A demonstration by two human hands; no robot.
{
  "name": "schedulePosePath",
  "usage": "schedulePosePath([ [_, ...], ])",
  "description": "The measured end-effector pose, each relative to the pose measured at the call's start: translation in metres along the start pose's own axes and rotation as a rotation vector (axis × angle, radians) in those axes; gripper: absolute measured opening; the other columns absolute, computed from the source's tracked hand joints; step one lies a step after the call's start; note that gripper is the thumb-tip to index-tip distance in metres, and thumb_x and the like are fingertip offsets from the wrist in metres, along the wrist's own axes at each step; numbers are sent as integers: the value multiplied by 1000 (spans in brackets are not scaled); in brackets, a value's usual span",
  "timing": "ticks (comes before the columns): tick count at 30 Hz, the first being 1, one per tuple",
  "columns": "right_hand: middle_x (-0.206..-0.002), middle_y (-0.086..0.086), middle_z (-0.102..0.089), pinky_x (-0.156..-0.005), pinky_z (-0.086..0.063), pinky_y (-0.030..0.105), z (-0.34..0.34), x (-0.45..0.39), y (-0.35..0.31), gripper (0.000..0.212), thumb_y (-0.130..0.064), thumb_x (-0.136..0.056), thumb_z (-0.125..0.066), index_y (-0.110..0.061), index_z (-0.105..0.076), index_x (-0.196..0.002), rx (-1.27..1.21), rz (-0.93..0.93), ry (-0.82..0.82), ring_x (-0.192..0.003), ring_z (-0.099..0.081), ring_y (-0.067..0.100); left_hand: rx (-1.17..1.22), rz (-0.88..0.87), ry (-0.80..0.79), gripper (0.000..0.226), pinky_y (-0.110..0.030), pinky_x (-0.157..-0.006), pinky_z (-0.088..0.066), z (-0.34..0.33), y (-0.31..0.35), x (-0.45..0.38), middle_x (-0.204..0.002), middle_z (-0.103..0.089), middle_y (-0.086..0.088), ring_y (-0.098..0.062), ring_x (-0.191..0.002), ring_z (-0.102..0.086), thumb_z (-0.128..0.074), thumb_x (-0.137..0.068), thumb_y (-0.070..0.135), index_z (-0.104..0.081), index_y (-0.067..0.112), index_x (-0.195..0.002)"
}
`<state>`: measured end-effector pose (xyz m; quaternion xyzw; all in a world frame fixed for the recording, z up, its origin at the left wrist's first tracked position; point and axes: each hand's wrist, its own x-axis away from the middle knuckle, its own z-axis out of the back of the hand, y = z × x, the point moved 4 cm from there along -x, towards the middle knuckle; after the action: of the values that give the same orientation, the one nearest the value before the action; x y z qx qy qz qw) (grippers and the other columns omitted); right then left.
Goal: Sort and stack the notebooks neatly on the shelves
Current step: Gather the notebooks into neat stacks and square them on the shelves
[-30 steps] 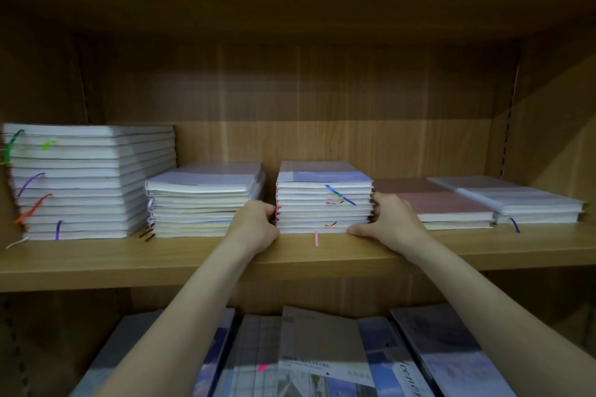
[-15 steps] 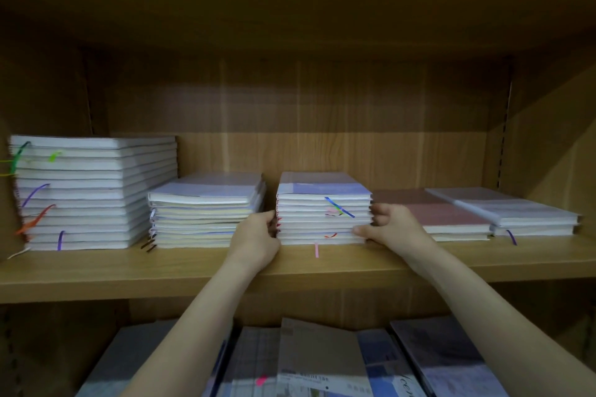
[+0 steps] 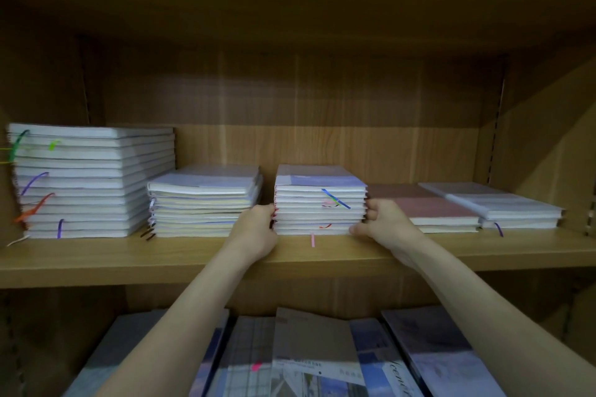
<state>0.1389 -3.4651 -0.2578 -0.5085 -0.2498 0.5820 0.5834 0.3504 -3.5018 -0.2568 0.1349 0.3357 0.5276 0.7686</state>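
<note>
Between the left hand point(image 3: 258, 232) and right hand point(image 3: 385, 224) sits the middle stack point(image 3: 319, 203) on the shelf point(image 3: 96, 259), each hand curled round one side of it, likely to square its edges. Left of the left hand stand two more stacks; right of the right hand lie two low ones. Fingertips are hidden behind the stack; lower-shelf covers are cut off.

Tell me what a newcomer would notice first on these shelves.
Two bare hands, left hand and right hand, grip the sides of the middle notebook stack on the wooden shelf. At far left stands the tallest stack, with coloured ribbon markers hanging out. Below, larger books lie on the lower shelf.
</note>
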Motion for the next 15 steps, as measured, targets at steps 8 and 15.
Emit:
schedulePosePath([
  [8,-92,2,-66,-84,-48,32,0,3,-6,28,-2,-72,-74,-20,-54,-79,186,34,11,-91,-61,22,95,99,-65,23,-32,-89,-43,6,4,3,-110,-63,-13,-30,-107,-55,-44,-87,-2,-58,3,-104],
  [15,-113,9,-66,-98,-45,33,-4,11,-13,42,11,-78,-63,-7,-56,-115,-190,4,-84,-107,-62,24,480,-14,-79,62,-5,-87,-42,4,6,14,-113,-55,9,-9,-113,-50,-27,-85,-25,-43,16,-129],
])
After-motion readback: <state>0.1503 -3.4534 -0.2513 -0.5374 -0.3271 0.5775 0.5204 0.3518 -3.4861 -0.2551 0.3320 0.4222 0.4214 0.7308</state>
